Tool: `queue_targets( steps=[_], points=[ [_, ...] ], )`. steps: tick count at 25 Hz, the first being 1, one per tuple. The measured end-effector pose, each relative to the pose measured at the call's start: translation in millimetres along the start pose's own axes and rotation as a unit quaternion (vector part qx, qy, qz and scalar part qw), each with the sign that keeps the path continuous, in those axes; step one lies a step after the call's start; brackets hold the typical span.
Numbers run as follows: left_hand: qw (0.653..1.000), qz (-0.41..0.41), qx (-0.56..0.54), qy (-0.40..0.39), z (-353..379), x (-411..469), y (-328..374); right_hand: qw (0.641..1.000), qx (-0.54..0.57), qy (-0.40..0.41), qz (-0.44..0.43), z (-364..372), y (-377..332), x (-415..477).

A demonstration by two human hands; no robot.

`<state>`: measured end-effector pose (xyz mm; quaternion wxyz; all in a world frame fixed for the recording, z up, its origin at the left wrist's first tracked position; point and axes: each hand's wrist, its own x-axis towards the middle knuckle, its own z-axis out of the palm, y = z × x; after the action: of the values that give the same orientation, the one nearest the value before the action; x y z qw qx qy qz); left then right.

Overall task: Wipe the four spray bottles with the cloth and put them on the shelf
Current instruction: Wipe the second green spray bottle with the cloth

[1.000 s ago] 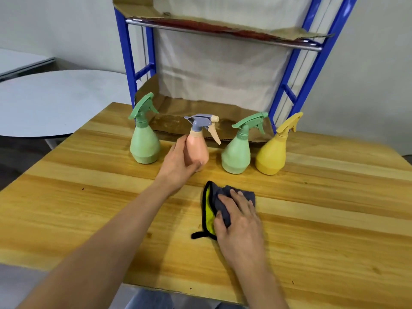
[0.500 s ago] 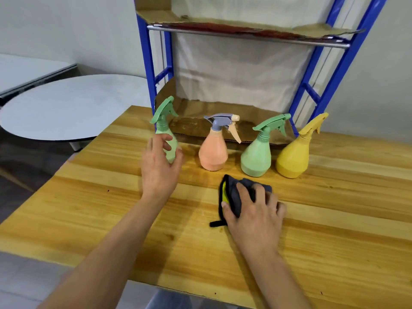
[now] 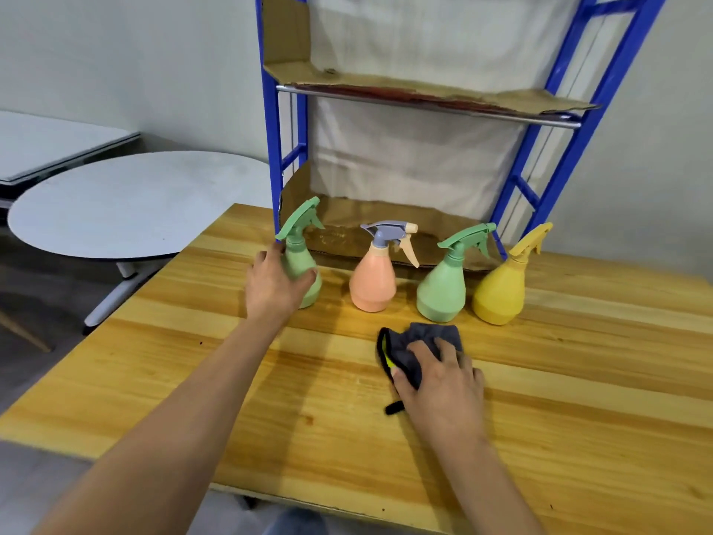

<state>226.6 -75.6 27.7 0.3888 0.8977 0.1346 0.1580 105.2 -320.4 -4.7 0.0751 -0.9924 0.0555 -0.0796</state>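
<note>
Head-camera view: four small pear-shaped plastic spray bottles were seen in a row on a varnished wooden table [image 3: 540, 380], in front of a blue metal shelf rack lined with cardboard [image 3: 424, 94] at 12 o'clock. The left hand [image 3: 276, 285] was wrapped around the leftmost pale green spray bottle [image 3: 303, 260] at 11 o'clock, fingers closed on its body. The right hand [image 3: 440, 376] was pressed flat, fingers spread, on a crumpled dark grey cloth with a yellow-green inner side [image 3: 416, 341] at 1 o'clock. Beside the held bottle stood a peach bottle with a grey trigger [image 3: 372, 279], a second green bottle [image 3: 441, 289] and a yellow bottle [image 3: 499, 291]. Wiping would probably go best if the cloth were gathered up and the bottle lifted clear of its neighbours first.
</note>
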Motion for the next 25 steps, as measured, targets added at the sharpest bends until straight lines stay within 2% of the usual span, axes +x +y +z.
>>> queue_targets(
  steps=[6, 8, 9, 10, 11, 13, 15, 16, 17, 19, 21, 23, 25],
  points=[
    [0.992, 0.048, -0.057, -0.107, -26.9, -59.9, -1.0, 0.994, 0.045, 0.089, -0.032, 12.2, 9.7, -12.0],
    [0.987, 0.072, -0.065, -0.131, -31.7, -84.5, -6.1, 0.981, 0.143, 0.124, -0.041, 10.7, 15.1, -13.6],
    [0.984, 0.084, -0.072, -0.14, -33.3, -96.0, -8.8, 0.964, 0.227, 0.137, -0.037, 4.6, 15.3, -14.9],
    [0.981, 0.095, -0.081, -0.147, -33.8, -106.5, -11.0, 0.932, 0.333, 0.145, -0.012, -4.8, 13.3, -16.2],
    [0.978, 0.105, -0.094, -0.154, -34.2, -117.8, -12.2, 0.882, 0.446, 0.148, 0.025, -15.1, 9.8, -17.3],
    [0.97, 0.119, -0.121, -0.172, -32.0, -136.8, -13.2, 0.756, 0.63, 0.156, 0.085, -35.2, -0.5, -15.8],
    [0.962, 0.137, -0.133, -0.196, -27.8, -150.8, -12.5, 0.654, 0.739, 0.134, 0.091, -48.8, -13.6, -14.4],
    [0.957, 0.151, -0.134, -0.206, -25.6, -155.6, -11.9, 0.622, 0.771, 0.116, 0.072, -51.0, -19.0, -15.3],
    [0.953, 0.165, -0.134, -0.217, -24.6, -158.9, -11.6, 0.61, 0.785, 0.097, 0.044, -51.4, -23.4, -17.5],
    [0.945, 0.195, -0.127, -0.228, -23.6, -163.3, -9.3, 0.625, 0.778, 0.057, -0.017, -47.3, -24.0, -23.6],
    [0.942, 0.216, -0.119, -0.229, -22.0, -166.7, -5.7, 0.655, 0.751, 0.015, -0.077, -45.1, -19.0, -25.8],
    [0.941, 0.226, -0.121, -0.22, -18.7, -169.7, -3.3, 0.7, 0.705, 0.008, -0.113, -44.9, -16.9, -25.1],
    [0.941, 0.24, -0.115, -0.209, -15.7, -171.4, -2.7, 0.76, 0.637, 0.05, -0.12, -44.4, -15.8, -23.4]
  ],
)
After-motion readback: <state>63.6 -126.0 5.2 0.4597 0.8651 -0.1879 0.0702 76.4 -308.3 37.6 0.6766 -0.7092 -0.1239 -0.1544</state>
